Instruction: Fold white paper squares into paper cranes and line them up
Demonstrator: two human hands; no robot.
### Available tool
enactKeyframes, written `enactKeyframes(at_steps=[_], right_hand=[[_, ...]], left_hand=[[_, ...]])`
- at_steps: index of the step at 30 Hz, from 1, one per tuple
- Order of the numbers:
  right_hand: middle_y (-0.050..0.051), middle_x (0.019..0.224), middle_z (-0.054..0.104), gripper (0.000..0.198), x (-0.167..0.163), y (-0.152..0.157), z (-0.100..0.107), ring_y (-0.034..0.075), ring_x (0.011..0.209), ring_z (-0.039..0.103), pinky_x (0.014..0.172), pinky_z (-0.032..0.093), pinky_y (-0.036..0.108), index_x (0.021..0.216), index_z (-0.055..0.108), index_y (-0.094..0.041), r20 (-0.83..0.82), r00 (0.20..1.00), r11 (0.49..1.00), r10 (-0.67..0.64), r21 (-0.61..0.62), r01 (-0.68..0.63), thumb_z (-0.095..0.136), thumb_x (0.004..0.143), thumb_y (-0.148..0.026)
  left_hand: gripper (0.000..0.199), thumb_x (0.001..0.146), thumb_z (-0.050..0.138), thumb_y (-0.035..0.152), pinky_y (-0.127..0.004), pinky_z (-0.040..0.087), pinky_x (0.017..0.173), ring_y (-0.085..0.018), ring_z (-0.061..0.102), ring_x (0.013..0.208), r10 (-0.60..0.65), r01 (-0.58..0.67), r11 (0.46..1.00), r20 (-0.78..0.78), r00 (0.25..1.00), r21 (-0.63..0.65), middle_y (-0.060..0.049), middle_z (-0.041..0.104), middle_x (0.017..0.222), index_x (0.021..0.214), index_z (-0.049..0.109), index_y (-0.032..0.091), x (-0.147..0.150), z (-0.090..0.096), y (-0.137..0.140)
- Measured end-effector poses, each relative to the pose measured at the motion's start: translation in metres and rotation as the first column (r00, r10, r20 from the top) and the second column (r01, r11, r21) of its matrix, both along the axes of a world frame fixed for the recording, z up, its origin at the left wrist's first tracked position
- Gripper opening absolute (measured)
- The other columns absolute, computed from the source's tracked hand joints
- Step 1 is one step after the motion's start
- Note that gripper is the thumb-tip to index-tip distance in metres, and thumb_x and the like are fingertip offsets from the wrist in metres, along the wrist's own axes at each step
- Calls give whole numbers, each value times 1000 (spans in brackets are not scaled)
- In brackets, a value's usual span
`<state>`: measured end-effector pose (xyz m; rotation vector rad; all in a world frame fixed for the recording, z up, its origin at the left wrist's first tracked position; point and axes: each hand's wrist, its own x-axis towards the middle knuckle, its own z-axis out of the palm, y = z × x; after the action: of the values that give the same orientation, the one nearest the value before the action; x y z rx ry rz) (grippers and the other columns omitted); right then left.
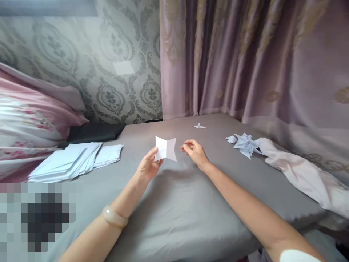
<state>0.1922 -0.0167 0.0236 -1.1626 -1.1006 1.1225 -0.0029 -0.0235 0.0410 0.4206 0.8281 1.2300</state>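
Pinched at its edge by the left hand (150,163), a folded white paper (171,148) hangs above a grey bedsheet (177,214), seemingly to keep its flaps free. The right hand (195,152), loosely parted and apparently empty, hovers beside it, unobstructed. Paper stacks (68,162) lie left, a folded-paper pile (247,145) right.

Your grey bed (177,214): paper stacks (67,160) at nine o'clock, black pad (95,131) at ten, folded paper (199,126) at twelve, folded-paper pile (247,145) at two, pale cloth (297,174) at three.
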Motion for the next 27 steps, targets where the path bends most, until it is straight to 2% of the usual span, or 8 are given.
enactKeyframes(at_steps=[5,9,15,18,21,24,27], right_hand=[[3,82,69,35,-12,1,-11,17,75,67,69,51,30,94,51,-22,143,987,981,75,166,-99,69,71,-42],[3,84,71,37,-19,6,-16,17,71,67,68,51,30,96,49,-23,191,978,978,83,171,-116,69,72,-41],[1,80,73,32,-19,4,-24,17,70,67,67,49,28,105,48,-22,292,956,981,40,171,-93,61,79,-37],[-2,72,71,31,-18,-1,-27,16,66,66,64,47,26,112,52,-22,408,913,974,-21,214,-73,56,84,-36],[-1,78,72,31,-17,-4,-30,16,69,66,67,47,27,116,58,-26,511,857,965,-61,250,-80,54,87,-35],[1,89,73,30,-16,-4,-34,15,75,66,73,49,27,113,64,-26,459,887,966,-53,248,-71,57,85,-34],[2,93,73,28,-17,-2,-38,15,81,66,80,50,28,106,69,-24,304,953,974,12,211,-79,62,81,-33]], left_hand=[[15,74,69,15,-21,44,61,-9,62,68,-52,50,998,39,998,35,0,69,80,88,64,16,8,-10,7],[14,74,69,18,-21,41,62,-9,61,68,-76,75,996,14,997,56,1,68,80,88,65,16,14,-17,13],[17,72,70,15,-21,43,60,-9,61,67,-67,68,996,-32,997,58,1,68,78,88,65,15,16,-28,18],[16,70,72,14,-21,47,61,-10,62,67,-57,59,997,-54,997,53,1,68,77,85,64,14,15,-34,17],[18,70,72,14,-22,49,60,-11,63,69,-58,62,997,-87,994,50,-1,69,81,87,64,14,15,-38,18],[20,69,72,13,-21,51,60,-11,63,68,-52,57,997,-104,993,49,-1,69,81,87,64,14,15,-40,18],[19,69,73,14,-21,52,61,-12,63,69,-70,75,996,-105,992,44,-2,69,81,86,64,14,15,-39,16]])
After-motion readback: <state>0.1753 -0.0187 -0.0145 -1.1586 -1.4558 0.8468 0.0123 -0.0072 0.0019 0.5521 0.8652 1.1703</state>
